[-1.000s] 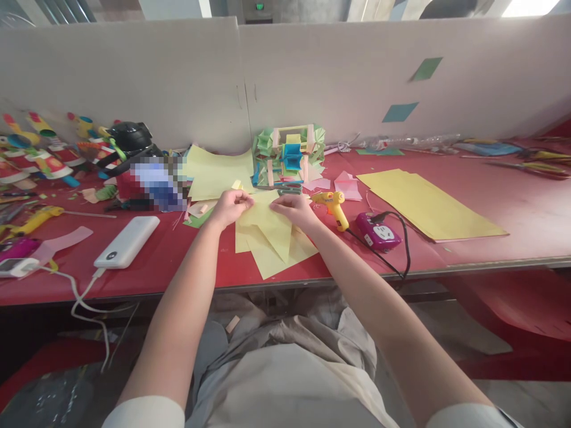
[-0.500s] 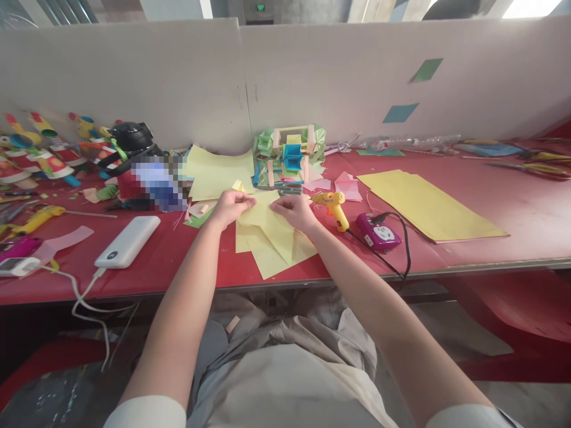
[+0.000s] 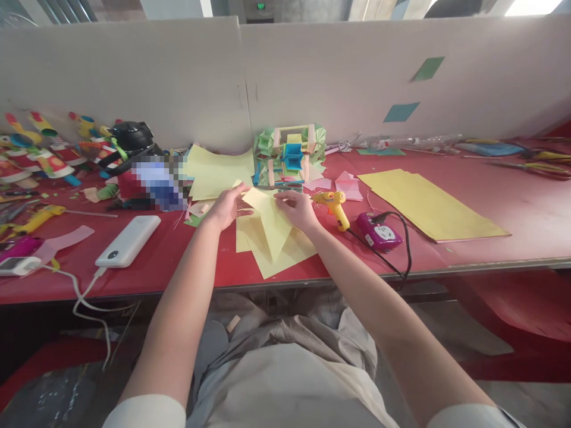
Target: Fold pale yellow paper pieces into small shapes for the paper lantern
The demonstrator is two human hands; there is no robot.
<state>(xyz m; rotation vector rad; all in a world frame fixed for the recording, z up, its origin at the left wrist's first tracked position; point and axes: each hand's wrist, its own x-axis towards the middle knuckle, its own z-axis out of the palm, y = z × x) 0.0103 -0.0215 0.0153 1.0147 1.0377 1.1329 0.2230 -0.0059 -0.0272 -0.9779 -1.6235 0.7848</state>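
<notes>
My right hand (image 3: 298, 210) pinches the upper right side of a folded sheet of yellow paper (image 3: 273, 229), raised over other sheets with one corner pointing down toward me. My left hand (image 3: 226, 205) is beside the folded sheet's left edge, its fingers apart and holding nothing I can see. Beneath lie loose yellow sheets (image 3: 285, 261) on the red table. Right of my right hand rests a yellow glue gun (image 3: 332, 205). Just beyond my hands stands a model of green and blue folded paper with pale wooden sticks (image 3: 293, 156).
A purple power socket (image 3: 379, 232) with a black cable lies right of the glue gun. Further right is a stack of yellow paper (image 3: 430, 205). On the left are a white power bank (image 3: 129, 241), a black-lidded bottle (image 3: 132, 139) and several paper-cup figures (image 3: 49, 160).
My left hand has loosened from the yellow paper and moved slightly left, its fingers spreading. The folded sheet has turned, its lower corner shifting left. My right hand stays nearly in place.
</notes>
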